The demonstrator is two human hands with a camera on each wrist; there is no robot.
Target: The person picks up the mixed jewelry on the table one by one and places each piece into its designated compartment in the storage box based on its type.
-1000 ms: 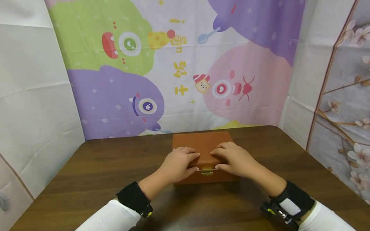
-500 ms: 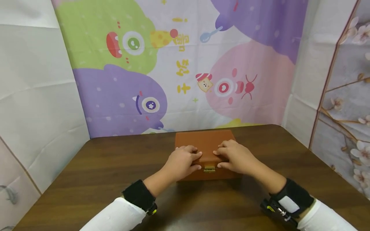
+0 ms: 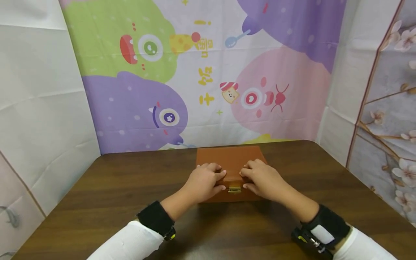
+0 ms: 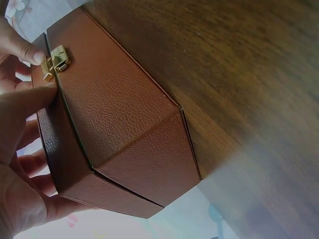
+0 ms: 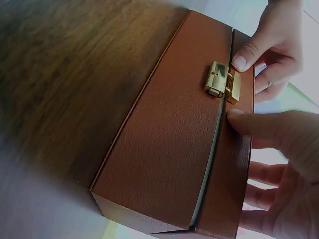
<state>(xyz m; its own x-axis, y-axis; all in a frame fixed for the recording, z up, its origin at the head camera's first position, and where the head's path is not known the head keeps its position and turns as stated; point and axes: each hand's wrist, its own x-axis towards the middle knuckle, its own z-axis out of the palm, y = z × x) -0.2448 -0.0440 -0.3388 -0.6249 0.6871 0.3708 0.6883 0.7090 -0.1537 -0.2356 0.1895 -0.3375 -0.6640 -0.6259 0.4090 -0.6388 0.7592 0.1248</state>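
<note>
A brown leather-look box (image 3: 229, 157) sits on the table with its front towards me. At the middle of its front is a gold clasp (image 5: 217, 78), whose upper plate on the lid stands apart from the lower part. A thin pale gap runs under the lid (image 5: 232, 149) in the right wrist view. My left hand (image 3: 202, 183) grips the lid left of the clasp, thumb on its front edge and fingers over the top. On the other side my right hand (image 3: 265, 180) holds it the same way. The box's inside is hidden.
The dark wooden table (image 3: 139, 187) extends around the box. Behind its far edge hangs a cartoon-print curtain (image 3: 208, 119). White cloth (image 3: 42, 97) stands at the left, and a flower-print panel (image 3: 386, 126) at the right.
The head view has shifted slightly, so the scene sits a little further right than a second ago. Both hands keep their places on the box lid.
</note>
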